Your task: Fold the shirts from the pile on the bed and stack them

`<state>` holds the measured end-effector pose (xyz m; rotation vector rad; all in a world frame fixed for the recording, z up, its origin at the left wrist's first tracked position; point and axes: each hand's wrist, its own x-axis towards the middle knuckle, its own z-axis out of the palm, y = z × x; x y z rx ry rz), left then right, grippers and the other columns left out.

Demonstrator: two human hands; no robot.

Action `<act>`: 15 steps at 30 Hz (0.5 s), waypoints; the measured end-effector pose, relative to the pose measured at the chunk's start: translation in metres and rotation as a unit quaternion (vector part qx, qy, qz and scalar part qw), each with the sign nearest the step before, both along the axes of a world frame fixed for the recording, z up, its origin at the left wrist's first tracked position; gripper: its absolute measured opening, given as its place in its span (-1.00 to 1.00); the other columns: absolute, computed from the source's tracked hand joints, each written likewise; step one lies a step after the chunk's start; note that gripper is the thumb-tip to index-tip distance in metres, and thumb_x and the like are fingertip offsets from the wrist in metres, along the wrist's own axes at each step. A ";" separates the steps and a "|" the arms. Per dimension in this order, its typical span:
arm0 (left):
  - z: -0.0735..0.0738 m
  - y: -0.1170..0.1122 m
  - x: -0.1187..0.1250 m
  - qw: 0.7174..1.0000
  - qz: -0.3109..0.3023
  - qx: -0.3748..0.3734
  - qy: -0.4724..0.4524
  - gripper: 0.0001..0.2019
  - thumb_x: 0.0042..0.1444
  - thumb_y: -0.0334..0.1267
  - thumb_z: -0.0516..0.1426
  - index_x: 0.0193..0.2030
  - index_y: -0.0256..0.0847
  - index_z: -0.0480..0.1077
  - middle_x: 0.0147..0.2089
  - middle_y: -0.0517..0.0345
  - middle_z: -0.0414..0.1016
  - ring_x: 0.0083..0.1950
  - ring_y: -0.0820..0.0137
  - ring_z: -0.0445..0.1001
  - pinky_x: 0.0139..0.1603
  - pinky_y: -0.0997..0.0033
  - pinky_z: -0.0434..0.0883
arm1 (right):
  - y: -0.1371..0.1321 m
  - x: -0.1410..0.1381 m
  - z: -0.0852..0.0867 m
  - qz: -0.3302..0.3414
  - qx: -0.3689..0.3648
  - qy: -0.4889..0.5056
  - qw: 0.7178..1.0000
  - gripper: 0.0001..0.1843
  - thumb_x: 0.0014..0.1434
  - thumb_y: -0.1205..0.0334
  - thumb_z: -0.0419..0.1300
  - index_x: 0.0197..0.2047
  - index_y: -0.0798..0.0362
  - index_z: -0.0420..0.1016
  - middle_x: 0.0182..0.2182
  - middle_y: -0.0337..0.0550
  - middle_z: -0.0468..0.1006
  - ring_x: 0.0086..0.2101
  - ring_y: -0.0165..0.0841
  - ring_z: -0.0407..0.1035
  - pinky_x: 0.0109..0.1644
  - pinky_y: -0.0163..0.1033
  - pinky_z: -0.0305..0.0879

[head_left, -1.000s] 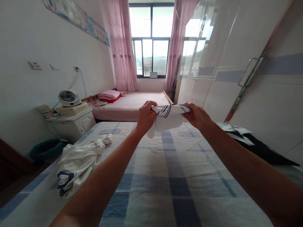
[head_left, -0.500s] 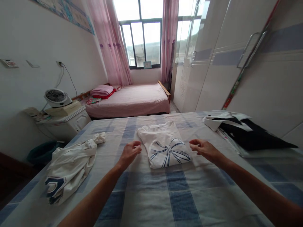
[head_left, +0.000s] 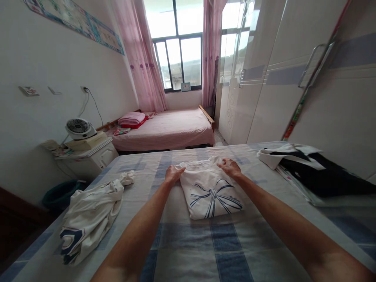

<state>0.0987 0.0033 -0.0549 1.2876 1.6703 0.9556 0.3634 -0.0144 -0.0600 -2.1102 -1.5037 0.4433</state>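
A folded white T-shirt (head_left: 202, 182) with a blue-lined bow print lies in front of me, its neckline at the far side. My left hand (head_left: 174, 173) is closed on its far left corner, thumb and fingers pinching the cloth by the collar. At the far right corner my right hand (head_left: 230, 167) pinches the shirt in the same way. The shirt rests on a blue-and-white checked bedsheet (head_left: 188, 250).
To the left lies a crumpled white garment (head_left: 94, 211) with a dark blue print. On the right sits a stack of folded black and white clothes (head_left: 317, 168). Beyond are a pink bed (head_left: 176, 127), a fan (head_left: 79, 127) on a cabinet and a white wardrobe (head_left: 270, 105).
Both hands have moved forward and inward from beside the shirt and taken hold of its far corners. The view has shifted slightly.
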 end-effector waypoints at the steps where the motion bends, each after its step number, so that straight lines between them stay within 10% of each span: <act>1: 0.001 0.002 -0.001 1.000 -0.004 0.007 0.015 -0.85 -0.27 -0.34 0.25 -0.63 -0.20 0.32 -0.66 0.19 0.31 -0.31 0.22 0.48 -0.31 0.38 0.36 | 0.004 -0.001 0.000 -0.002 0.000 -0.007 1.000 -0.54 0.05 0.00 0.16 -0.05 0.10 0.51 -0.12 0.06 0.57 -0.10 -0.15 0.43 -0.17 -0.26 0.25; 8: 0.012 0.002 0.003 0.997 -0.025 0.070 0.028 -0.84 -0.23 -0.44 0.17 -0.71 -0.17 0.32 -0.64 0.17 0.31 -0.10 0.18 0.45 -0.20 0.44 0.30 | 0.019 -0.007 -0.010 -0.008 0.022 -0.016 1.000 -0.82 0.04 0.17 0.13 -0.34 0.01 0.54 -0.32 -0.05 0.60 -0.23 -0.24 0.45 -0.30 -0.30 0.17; 15: 0.003 0.009 0.018 0.987 -0.053 0.050 -0.146 -0.89 0.02 -0.28 0.06 -0.48 -0.22 0.32 -0.51 0.17 0.42 -0.39 0.43 0.44 -0.35 0.51 0.37 | 0.022 -0.004 -0.009 -0.034 0.096 0.054 0.993 -0.66 0.19 0.16 -0.08 -0.11 0.08 0.42 -0.19 -0.03 0.55 -0.19 -0.28 0.40 -0.18 -0.29 0.23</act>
